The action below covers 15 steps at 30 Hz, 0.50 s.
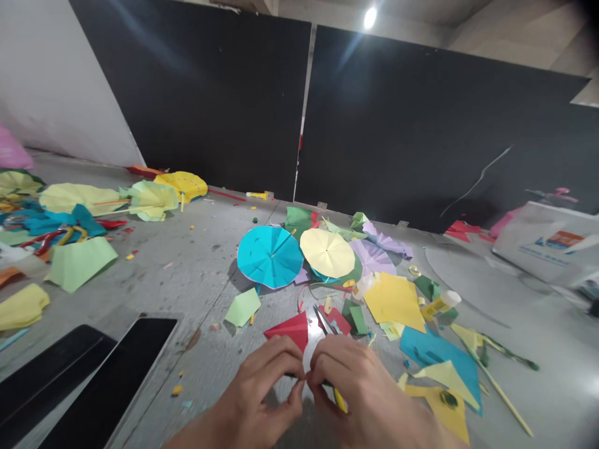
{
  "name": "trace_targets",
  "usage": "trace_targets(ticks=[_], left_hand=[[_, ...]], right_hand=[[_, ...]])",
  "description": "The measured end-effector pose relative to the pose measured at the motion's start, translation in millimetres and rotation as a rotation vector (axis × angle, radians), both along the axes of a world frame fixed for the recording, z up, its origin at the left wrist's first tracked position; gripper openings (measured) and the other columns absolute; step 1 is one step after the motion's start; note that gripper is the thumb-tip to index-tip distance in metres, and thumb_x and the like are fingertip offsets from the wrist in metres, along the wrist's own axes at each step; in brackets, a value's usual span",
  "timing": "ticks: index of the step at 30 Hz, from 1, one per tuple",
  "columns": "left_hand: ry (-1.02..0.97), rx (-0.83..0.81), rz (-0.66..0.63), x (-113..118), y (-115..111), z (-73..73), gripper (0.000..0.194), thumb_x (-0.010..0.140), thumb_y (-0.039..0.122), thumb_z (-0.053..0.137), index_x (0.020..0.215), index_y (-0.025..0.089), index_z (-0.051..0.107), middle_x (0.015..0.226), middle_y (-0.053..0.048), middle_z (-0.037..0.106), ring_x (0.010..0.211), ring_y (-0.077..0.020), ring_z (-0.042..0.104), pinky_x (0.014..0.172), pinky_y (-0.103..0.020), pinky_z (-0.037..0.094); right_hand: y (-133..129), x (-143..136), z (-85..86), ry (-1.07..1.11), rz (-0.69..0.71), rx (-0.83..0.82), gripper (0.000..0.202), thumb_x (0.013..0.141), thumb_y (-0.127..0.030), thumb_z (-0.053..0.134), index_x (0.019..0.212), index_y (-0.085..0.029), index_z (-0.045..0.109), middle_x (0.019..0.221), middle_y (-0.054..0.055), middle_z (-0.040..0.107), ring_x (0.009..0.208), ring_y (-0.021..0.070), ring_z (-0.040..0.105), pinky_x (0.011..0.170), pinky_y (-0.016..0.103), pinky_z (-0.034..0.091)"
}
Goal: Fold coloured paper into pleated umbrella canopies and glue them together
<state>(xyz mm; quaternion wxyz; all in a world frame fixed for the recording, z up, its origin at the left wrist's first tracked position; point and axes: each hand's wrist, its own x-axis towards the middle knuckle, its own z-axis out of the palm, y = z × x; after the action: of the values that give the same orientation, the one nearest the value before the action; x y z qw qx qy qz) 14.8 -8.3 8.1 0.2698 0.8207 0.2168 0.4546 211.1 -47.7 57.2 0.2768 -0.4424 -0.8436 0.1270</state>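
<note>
Centrally, my left hand [266, 386] and right hand [350, 380] meet low over the grey surface [206, 349]. Grip status, both hands: closed, thumb and fingertips drawn together, the two sets of tips side by side. Whether a small piece is pinched between them, I cannot tell.

Red folded paper [291, 330]: located directly beyond my left fingers, its lower edge hidden by them. Scissors [322, 319]: blades exposed just beyond my right hand, pointing away from me; the rest is partly covered.

Beyond these, the blue pleated disc [266, 259] stands left of the cream pleated disc [327, 254]. Yellow paper [395, 300] lies to the right, near the glue stick [440, 305]. Black phone [112, 380]: flat, well left of my left hand.
</note>
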Motion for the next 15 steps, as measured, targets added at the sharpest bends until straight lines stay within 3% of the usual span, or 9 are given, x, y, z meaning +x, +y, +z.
trace_targets(ticks=[6, 15], left_hand=[[0.007, -0.044, -0.03, 1.6, -2.6, 6.1, 0.024, 0.084, -0.001, 0.052, 0.091, 0.02, 0.059, 0.085, -0.002, 0.065, 0.079, -0.0148, 0.065, 0.072, -0.021, 0.051], [0.026, -0.155, -0.043, -2.7, 0.2, 6.9, 0.023, 0.081, 0.0, 0.053, 0.088, 0.021, 0.058, 0.083, 0.0, 0.064, 0.077, -0.0135, 0.066, 0.072, -0.02, 0.05]], right_hand=[[-1.5, 4.4, 15.2, 0.005, 0.034, -0.107, 0.03, 0.068, 0.006, 0.058, 0.081, -0.021, 0.057, 0.085, -0.001, 0.065, 0.081, 0.0157, 0.062, 0.077, 0.026, 0.047], [-4.0, 13.0, 20.0, -0.02, 0.031, -0.163, 0.031, 0.071, 0.007, 0.061, 0.082, -0.022, 0.059, 0.086, -0.001, 0.065, 0.082, 0.0153, 0.063, 0.077, 0.025, 0.048]])
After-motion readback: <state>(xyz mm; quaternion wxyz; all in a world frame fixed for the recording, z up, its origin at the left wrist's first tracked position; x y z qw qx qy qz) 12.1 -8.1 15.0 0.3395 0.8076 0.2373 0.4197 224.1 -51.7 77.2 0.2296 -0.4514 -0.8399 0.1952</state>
